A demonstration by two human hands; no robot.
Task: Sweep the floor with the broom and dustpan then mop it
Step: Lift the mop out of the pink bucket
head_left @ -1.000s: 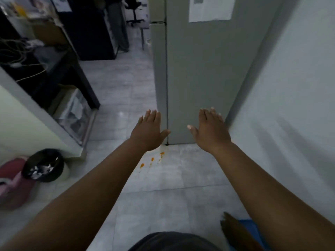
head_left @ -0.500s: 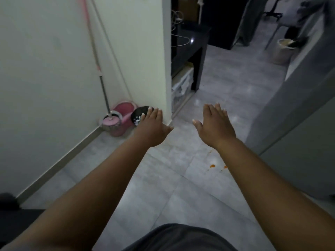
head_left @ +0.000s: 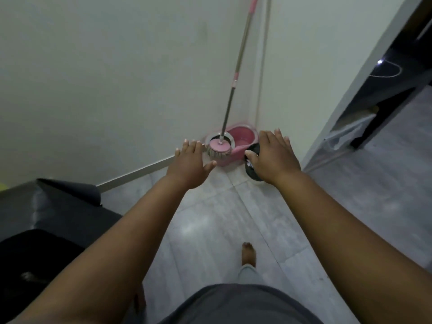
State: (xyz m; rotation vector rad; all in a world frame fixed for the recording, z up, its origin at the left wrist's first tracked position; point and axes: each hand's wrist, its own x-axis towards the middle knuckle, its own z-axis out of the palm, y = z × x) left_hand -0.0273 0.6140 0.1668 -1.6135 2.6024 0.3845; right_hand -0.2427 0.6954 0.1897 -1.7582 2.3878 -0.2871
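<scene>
Pink mop bucket [head_left: 243, 137], one, sits in the far corner with one mop [head_left: 219, 151] upright in its spinner. Left hand [head_left: 189, 168] and right hand [head_left: 274, 159] are held out near it, fingers straight, slightly apart, holding nothing. No broom or dustpan shows; sweeping comes first, so better find those.

mop bucket [head_left: 243, 140]: pink | mop head [head_left: 219, 152]: pink, grey fringe | floor [head_left: 210, 220]: grey tiles

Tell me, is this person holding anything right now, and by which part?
Nothing is held. The left hand and right hand reach forward with straight fingers, both empty; the mop stands untouched in its pink bucket ahead.
</scene>
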